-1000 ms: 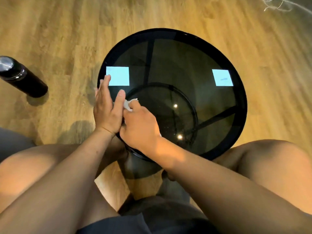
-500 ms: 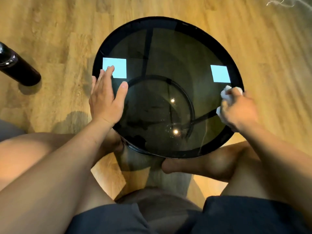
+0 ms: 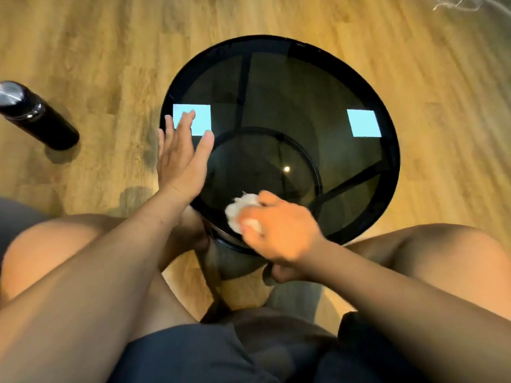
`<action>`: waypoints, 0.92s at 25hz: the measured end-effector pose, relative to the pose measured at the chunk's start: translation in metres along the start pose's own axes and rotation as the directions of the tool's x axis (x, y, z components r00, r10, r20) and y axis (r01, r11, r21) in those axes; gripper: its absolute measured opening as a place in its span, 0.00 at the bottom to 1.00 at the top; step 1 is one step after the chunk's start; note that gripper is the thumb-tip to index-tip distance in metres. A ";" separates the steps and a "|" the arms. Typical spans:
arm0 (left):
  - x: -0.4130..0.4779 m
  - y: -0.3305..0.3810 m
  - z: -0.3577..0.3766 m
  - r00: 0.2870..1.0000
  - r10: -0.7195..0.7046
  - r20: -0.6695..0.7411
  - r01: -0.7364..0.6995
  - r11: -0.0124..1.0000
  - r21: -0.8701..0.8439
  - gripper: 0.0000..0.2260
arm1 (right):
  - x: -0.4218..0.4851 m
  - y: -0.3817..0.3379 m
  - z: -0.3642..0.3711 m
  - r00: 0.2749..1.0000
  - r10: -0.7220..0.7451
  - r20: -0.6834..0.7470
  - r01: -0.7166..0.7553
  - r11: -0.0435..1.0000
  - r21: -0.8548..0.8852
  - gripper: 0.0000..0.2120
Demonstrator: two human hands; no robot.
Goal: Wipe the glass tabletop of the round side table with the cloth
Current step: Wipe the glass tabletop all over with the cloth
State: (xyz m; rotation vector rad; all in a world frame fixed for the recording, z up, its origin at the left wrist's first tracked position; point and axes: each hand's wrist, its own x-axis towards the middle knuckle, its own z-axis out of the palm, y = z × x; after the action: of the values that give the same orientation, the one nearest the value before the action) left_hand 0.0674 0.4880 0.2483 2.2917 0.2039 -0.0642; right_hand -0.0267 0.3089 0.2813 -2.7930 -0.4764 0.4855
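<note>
One right hand (image 3: pixel 279 230) clutches one cloth (image 3: pixel 242 210) on the tabletop (image 3: pixel 318 87); left hand (image 3: pixel 181 156) flat, holding nothing

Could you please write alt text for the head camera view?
A person's right hand presses a crumpled white cloth on the near edge of a round, black-rimmed smoked-glass side table, the left hand flat on its left rim. A black cylindrical bottle stands on the wooden floor.

There are no words, numbers or signs to read anywhere here. The black bottle (image 3: pixel 38 115) on the floor shows no label. The two bright squares (image 3: pixel 363 123) on the glass desk (image 3: pixel 304 92) are blank.
</note>
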 end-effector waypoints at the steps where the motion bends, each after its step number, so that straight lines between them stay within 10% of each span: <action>1: -0.001 0.001 0.001 1.000 0.013 -0.017 -0.013 1.000 0.013 0.24 | -0.019 0.035 -0.010 0.998 0.065 0.027 -0.063 0.996 -0.060 0.12; 7: 0.000 -0.003 0.004 0.997 0.059 -0.046 -0.054 0.995 0.086 0.25 | -0.023 0.184 -0.065 0.778 0.602 -0.181 -0.620 0.782 -0.063 0.10; 17: -0.003 -0.004 0.007 0.993 0.092 -0.071 -0.087 0.993 0.075 0.27 | 0.032 -0.053 0.004 0.991 -0.121 -0.053 0.124 0.990 0.061 0.12; 23: 0.001 -0.010 0.014 0.980 0.163 -0.118 -0.142 0.975 0.169 0.25 | -0.028 0.092 -0.054 0.957 0.215 0.194 -0.176 0.964 -0.200 0.13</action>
State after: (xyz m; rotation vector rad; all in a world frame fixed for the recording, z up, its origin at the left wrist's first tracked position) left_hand 0.0669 0.4843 0.2318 2.4664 0.0913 0.1553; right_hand -0.0073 0.2045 0.3094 -2.9941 -0.2993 0.8330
